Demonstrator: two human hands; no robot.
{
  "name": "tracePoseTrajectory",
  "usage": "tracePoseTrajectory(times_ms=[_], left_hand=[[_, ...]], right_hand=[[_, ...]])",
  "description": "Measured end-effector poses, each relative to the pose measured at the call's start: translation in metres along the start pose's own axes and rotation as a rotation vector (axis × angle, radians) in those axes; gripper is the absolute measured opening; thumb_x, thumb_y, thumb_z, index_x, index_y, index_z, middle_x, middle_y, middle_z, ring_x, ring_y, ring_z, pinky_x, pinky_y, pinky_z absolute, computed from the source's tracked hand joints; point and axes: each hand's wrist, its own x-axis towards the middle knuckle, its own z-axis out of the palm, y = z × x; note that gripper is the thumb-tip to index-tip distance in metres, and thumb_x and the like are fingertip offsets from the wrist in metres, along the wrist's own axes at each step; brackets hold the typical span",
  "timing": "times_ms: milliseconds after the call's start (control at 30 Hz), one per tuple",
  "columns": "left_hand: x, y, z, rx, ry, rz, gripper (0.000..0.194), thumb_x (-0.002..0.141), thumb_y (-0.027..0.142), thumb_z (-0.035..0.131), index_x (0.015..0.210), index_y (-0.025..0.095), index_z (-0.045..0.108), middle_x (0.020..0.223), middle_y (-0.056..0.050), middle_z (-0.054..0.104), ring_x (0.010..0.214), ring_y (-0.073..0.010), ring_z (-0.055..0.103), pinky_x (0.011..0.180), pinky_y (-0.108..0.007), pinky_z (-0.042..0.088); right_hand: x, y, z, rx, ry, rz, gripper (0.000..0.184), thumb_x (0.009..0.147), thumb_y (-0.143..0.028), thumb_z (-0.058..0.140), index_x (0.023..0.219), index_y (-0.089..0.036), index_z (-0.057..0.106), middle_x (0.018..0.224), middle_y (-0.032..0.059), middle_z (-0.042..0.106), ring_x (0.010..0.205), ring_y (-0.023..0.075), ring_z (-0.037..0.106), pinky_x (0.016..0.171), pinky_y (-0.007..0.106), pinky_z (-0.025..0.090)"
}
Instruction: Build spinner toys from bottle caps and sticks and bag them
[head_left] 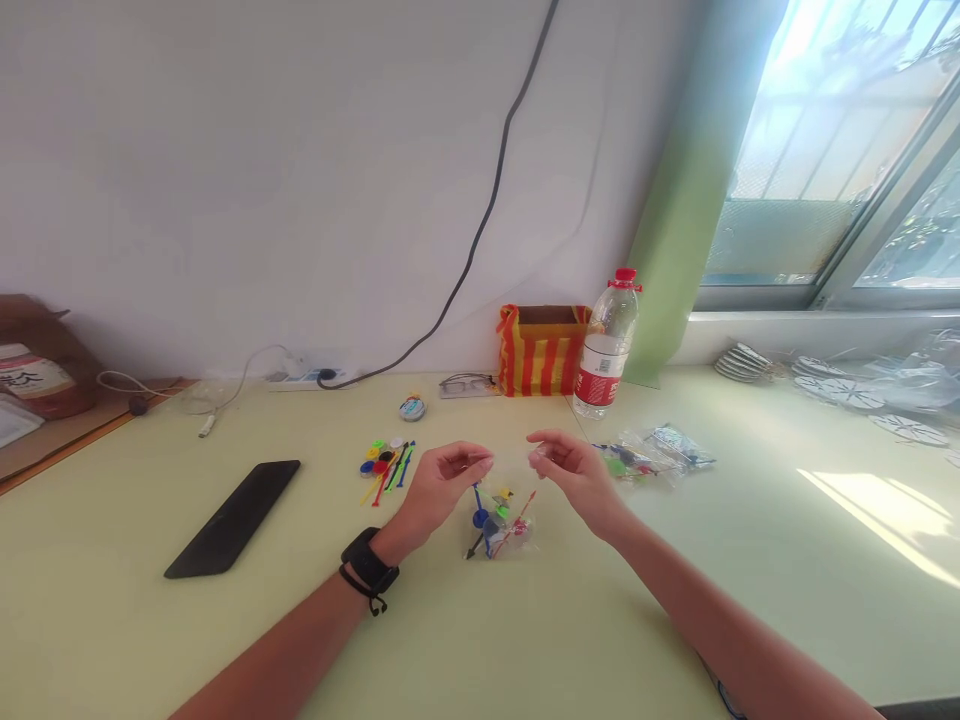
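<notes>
Just above a small clear plastic bag (511,538), my left hand (444,485) and my right hand (581,480) face each other with a gap between them. Thumb and fingers are pinched together on both. A faint clear glint shows at the fingertips, but whether they grip the bag's edge or a bit of film cannot be made out. Coloured plastic pieces lie in and about the bag: a blue disc (480,519), a red arrow (525,505), and green, yellow and black parts. Left of my left hand are loose coloured arrows (390,475) and round pieces (373,460).
More clear bags of parts (652,455) lie right of my right hand. Behind stand a water bottle (606,350) and a striped red-yellow bag (544,360). A small round tin (412,407), glasses (469,383) and a black flat object (234,518) rest on the table.
</notes>
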Motion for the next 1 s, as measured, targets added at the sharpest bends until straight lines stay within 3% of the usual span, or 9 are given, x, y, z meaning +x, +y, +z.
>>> tracePoseTrajectory(times_ms=[167,333,533,800,900,1000], left_hand=[[0.002,-0.005,-0.003,0.007,0.004,0.019,0.024,0.080,0.037,0.083,0.091,0.017,0.077,0.083,-0.004,0.074,0.076,-0.0163,0.067,0.076,-0.028,0.054],[0.001,-0.004,-0.006,-0.014,-0.019,0.006,0.020,0.083,0.034,0.081,0.095,0.018,0.077,0.081,-0.004,0.075,0.078,-0.0176,0.070,0.076,-0.030,0.056],[0.001,-0.005,-0.008,-0.043,0.009,0.001,0.013,0.086,0.029,0.074,0.090,0.018,0.079,0.085,-0.007,0.078,0.084,-0.0208,0.072,0.083,-0.033,0.056],[0.000,-0.008,-0.007,0.067,0.084,0.074,0.020,0.076,0.032,0.086,0.077,0.018,0.073,0.077,-0.003,0.072,0.071,-0.0155,0.065,0.068,-0.027,0.053],[0.000,-0.011,-0.006,0.046,0.094,0.100,0.022,0.075,0.032,0.087,0.087,0.019,0.074,0.078,-0.001,0.070,0.072,-0.0143,0.064,0.070,-0.026,0.054],[0.000,-0.012,-0.007,0.037,0.066,0.072,0.034,0.077,0.032,0.086,0.107,0.020,0.076,0.084,-0.002,0.073,0.077,-0.0155,0.066,0.074,-0.027,0.055]], right_hand=[[-0.001,-0.001,0.001,0.013,-0.052,0.045,0.045,0.075,-0.051,0.084,0.108,-0.024,0.072,0.079,0.0000,0.062,0.078,0.0175,0.058,0.075,0.033,0.049],[-0.001,0.000,0.001,0.050,-0.048,0.095,0.028,0.074,-0.044,0.084,0.089,-0.022,0.077,0.087,0.0039,0.069,0.081,0.0186,0.058,0.074,0.034,0.047],[0.000,0.000,-0.002,0.065,-0.084,0.073,0.014,0.079,-0.035,0.075,0.084,-0.025,0.082,0.086,0.0039,0.069,0.080,0.0189,0.057,0.076,0.035,0.048],[-0.004,-0.008,0.002,0.027,-0.113,0.077,0.024,0.080,-0.043,0.078,0.096,-0.025,0.078,0.094,0.0046,0.069,0.088,0.0213,0.061,0.081,0.036,0.052],[-0.003,-0.006,0.002,0.049,-0.090,0.109,0.036,0.080,-0.045,0.080,0.108,-0.024,0.075,0.089,0.0029,0.069,0.083,0.0184,0.061,0.081,0.036,0.052],[-0.001,-0.002,0.001,0.026,-0.102,0.121,0.032,0.080,-0.047,0.080,0.100,-0.023,0.078,0.085,0.0028,0.070,0.080,0.0177,0.061,0.080,0.035,0.052]])
